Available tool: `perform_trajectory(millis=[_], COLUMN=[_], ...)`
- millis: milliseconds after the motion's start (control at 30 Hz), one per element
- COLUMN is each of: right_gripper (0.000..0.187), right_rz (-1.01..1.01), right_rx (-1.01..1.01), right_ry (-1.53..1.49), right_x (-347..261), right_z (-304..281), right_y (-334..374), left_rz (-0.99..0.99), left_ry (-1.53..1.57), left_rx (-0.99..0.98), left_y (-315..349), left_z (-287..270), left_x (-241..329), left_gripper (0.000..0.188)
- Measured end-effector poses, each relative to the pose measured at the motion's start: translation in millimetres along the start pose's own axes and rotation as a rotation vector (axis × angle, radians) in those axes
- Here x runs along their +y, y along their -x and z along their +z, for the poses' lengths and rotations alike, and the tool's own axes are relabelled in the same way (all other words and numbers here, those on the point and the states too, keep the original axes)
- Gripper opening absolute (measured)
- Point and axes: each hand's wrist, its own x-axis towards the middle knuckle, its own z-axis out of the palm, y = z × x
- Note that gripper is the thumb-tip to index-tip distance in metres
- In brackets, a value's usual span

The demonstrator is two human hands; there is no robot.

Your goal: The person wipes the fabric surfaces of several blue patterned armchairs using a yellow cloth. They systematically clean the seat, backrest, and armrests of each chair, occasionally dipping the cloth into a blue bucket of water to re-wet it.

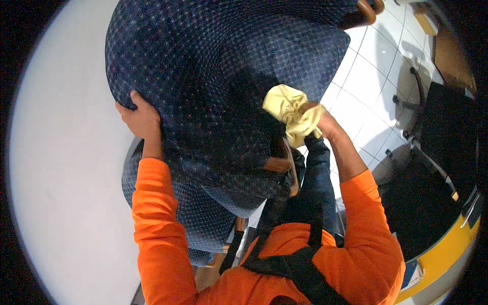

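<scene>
At two o'clock, my right hand (pixel 325 124) grips a bunched yellow cloth (pixel 285 103) over a navy patterned upholstered chair (pixel 213 86); at ten, my left hand (pixel 141 118) touches its edge, grip unclear. Loose folds could snag the wooden armrest (pixel 294 184) at four.

I see the wearer in a bright orange top (pixel 292 233), its sleeves (pixel 158 223) creased in folds and ending short of the wrists. From my remote station I also make out broad black straps (pixel 272 265) joining across the torso, and dark bluish trousers (pixel 320 170).
</scene>
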Motion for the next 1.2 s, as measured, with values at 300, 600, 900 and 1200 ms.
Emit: perform_trajectory(millis=[300,600,900,1200], right_gripper=[0.032,0.023,0.032,0.044], right_rz=[-0.138,-0.387,0.225,-0.259], right_rx=[-0.589,-0.889,0.040,-0.165], right_ry=[1.484,1.430,0.040,1.244], right_x=[137.9,116.3,76.2,182.0], right_z=[69.2,74.0,37.4,63.9], right_y=[-75.8,-63.2,92.0,-58.3], left_rz=[-0.004,-0.027,-0.034,0.000], left_ry=[-0.017,-0.030,-0.042,-0.033], left_rx=[0.020,0.024,0.017,0.039], left_y=[-4.7,-1.7,-2.2,-4.0], left_z=[4.4,3.3,3.7,5.1], left_x=[-6.5,-2.4,-6.8,-5.1], left_gripper=[0.085,0.085,0.085,0.085])
